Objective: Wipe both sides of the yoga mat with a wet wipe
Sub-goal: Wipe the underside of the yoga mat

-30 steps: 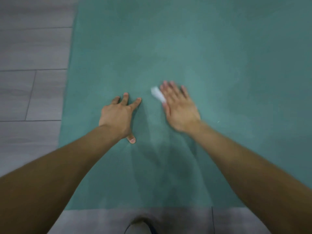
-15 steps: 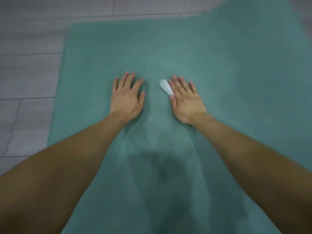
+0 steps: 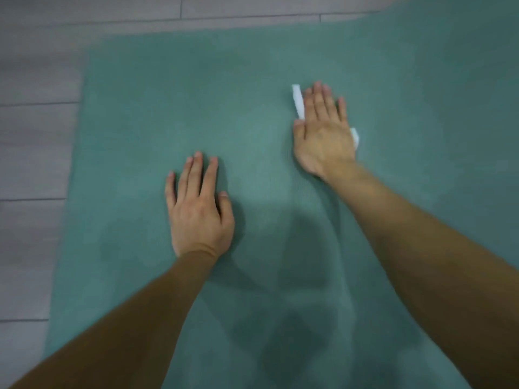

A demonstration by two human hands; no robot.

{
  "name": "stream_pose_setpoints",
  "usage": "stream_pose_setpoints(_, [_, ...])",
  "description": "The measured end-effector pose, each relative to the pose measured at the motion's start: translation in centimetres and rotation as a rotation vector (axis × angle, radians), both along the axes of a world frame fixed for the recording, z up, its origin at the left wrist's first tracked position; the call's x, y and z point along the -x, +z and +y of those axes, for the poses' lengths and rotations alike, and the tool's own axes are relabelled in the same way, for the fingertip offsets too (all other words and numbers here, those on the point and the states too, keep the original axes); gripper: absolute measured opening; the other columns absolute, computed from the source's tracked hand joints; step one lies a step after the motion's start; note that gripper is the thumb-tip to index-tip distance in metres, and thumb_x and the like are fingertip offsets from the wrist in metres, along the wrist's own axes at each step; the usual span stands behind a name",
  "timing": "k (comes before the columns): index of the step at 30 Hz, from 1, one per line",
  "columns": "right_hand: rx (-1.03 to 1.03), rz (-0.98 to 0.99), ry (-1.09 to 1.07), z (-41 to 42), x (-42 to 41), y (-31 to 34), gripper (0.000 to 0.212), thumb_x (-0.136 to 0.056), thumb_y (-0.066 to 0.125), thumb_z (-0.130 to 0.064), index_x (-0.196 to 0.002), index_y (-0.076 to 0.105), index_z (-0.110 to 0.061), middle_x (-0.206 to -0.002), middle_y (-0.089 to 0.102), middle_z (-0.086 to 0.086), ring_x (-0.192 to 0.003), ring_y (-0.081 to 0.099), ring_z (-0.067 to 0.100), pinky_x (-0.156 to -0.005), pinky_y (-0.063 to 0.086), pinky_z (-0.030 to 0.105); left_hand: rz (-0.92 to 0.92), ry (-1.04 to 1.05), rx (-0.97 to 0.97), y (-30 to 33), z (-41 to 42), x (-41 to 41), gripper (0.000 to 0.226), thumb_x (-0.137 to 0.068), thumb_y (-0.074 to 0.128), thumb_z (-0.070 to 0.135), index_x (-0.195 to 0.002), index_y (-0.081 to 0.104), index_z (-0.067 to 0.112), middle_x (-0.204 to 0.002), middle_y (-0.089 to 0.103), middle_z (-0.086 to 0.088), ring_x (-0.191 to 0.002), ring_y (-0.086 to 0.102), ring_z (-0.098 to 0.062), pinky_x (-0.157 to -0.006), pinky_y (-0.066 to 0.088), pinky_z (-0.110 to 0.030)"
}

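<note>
Mat [image 3: 252,88] is lying flat on the grey floor [image 3: 36,153], its far-left corner in view. Right hand [image 3: 323,136] is spread flat, fingers straight, pressing the wipe [image 3: 298,103] onto the mat toward its far end; white bits peek out on both sides of the palm. Left hand [image 3: 199,211] is also flat and relaxed on the mat, nearer me, holding nothing, just bracing. Looks like mid-wipe on this first side. I'd guess the next stroke needs steady pressure so the wipe doesn't bunch up. No containers anywhere in sight.
</note>
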State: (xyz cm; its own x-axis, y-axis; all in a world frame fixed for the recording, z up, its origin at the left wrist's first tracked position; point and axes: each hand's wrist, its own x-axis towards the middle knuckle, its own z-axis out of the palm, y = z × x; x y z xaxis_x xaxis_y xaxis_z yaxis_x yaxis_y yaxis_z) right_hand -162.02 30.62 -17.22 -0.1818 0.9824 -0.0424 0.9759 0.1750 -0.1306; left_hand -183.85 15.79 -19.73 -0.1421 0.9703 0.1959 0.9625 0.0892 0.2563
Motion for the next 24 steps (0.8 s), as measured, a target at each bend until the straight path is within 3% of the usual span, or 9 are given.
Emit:
stream_pose_setpoints(5, [0.034, -0.005, 0.845, -8.3, 4.6, 0.0, 0.060, -0.111, 0.027, -0.037, -0.167, 0.017, -0.020, -0.175, 0.015, 0.004, -0.162, 0.008, 0.020, -0.131, 0.006, 0.044, -0.023, 0.051, 0.011, 0.4, 0.6, 0.1, 0.052, -0.097, 0.045, 0.028, -0.145, 0.060, 0.016, -0.160, 0.051, -0.005, -0.147, 0.045, -0.030, -0.122, 0.031, -0.054])
stream_pose_setpoints(6, [0.018, -0.012, 0.824, -6.2, 3.8, 0.0, 0.059, -0.111, 0.025, -0.037, -0.168, 0.016, -0.023, -0.175, 0.015, 0.001, -0.162, 0.008, 0.019, -0.131, 0.005, 0.044, 0.018, 0.060, 0.023, 0.6, 0.9, 0.0, 0.047, -0.097, 0.047, 0.031, -0.139, 0.064, 0.017, -0.153, 0.056, -0.006, -0.138, 0.050, -0.034, -0.116, 0.036, -0.054])
stream_pose_setpoints(9, [-0.008, -0.036, 0.311, 3.0, 1.2, 0.0, 0.065, -0.107, 0.015, -0.042, -0.168, 0.013, -0.022, -0.176, 0.012, -0.002, -0.163, 0.003, 0.020, -0.131, 0.002, 0.047, 0.135, 0.022, -0.016, 0.9, 3.0, 0.5, 0.032, -0.095, 0.054, 0.041, -0.108, 0.066, 0.015, -0.117, 0.062, -0.011, -0.102, 0.052, -0.037, -0.092, 0.041, -0.050])
stream_pose_setpoints(11, [-0.010, -0.016, 0.082, 5.3, 1.9, -0.4, 0.069, -0.105, 0.015, -0.044, -0.168, 0.014, -0.016, -0.176, 0.010, 0.002, -0.163, 0.002, 0.021, -0.131, -0.001, 0.048, 0.126, -0.006, -0.074, 0.9, 5.0, 1.0, 0.030, -0.094, 0.056, 0.042, -0.101, 0.061, 0.013, -0.105, 0.055, -0.013, -0.097, 0.049, -0.037, -0.093, 0.041, -0.051])
stream_pose_setpoints(14, [-0.001, 0.013, 0.450, 0.5, 6.2, -0.5, 0.068, -0.108, 0.022, -0.043, -0.167, 0.016, -0.010, -0.175, 0.014, 0.007, -0.162, 0.006, 0.020, -0.132, 0.002, 0.045, 0.083, 0.001, -0.072, 0.3, 7.2, 1.8, 0.045, -0.096, 0.054, 0.037, -0.132, 0.060, 0.010, -0.133, 0.057, -0.016, -0.128, 0.052, -0.038, -0.120, 0.029, -0.058])
stream_pose_setpoints(16, [0.019, -0.006, 0.690, -0.8, 5.8, -0.4, 0.065, -0.109, 0.023, -0.041, -0.167, 0.014, -0.014, -0.175, 0.012, 0.003, -0.162, 0.005, 0.017, -0.132, 0.003, 0.042, 0.047, -0.039, -0.030, 0.3, 7.8, 2.0, 0.059, -0.098, 0.049, 0.035, -0.151, 0.052, 0.010, -0.158, 0.049, -0.014, -0.152, 0.039, -0.031, -0.127, 0.020, -0.057])
stream_pose_setpoints(21, [0.008, -0.032, 0.041, 11.8, 2.1, 0.1, 0.069, -0.106, 0.015, -0.041, -0.168, 0.011, -0.011, -0.176, 0.009, 0.005, -0.162, 0.003, 0.021, -0.132, -0.001, 0.045, 0.033, -0.043, 0.023, 0.1, 7.9, 2.1, 0.066, -0.099, 0.043, 0.037, -0.160, 0.043, 0.011, -0.169, 0.037, -0.007, -0.159, 0.028, -0.024, -0.129, 0.021, -0.053])
stream_pose_setpoints(22, [0.016, -0.018, 0.013, 11.8, 3.5, -0.1, 0.069, -0.106, 0.017, -0.040, -0.167, 0.011, -0.009, -0.176, 0.009, 0.007, -0.162, 0.004, 0.022, -0.132, -0.001, 0.045, 0.039, -0.041, 0.025, 0.0, 8.0, 2.2, 0.067, -0.099, 0.044, 0.037, -0.160, 0.043, 0.010, -0.169, 0.037, -0.007, -0.159, 0.028, -0.024, -0.128, 0.021, -0.053])
stream_pose_setpoints(24, [-0.001, -0.006, 0.297, 8.7, 7.1, -0.1, 0.068, -0.107, 0.021, -0.039, -0.167, 0.012, -0.010, -0.175, 0.011, 0.009, -0.162, 0.005, 0.021, -0.132, 0.000, 0.042, 0.043, -0.052, 0.015, -0.1, 8.0, 2.4, 0.067, -0.098, 0.045, 0.037, -0.159, 0.044, 0.009, -0.169, 0.037, -0.008, -0.159, 0.030, -0.025, -0.128, 0.023, -0.054])
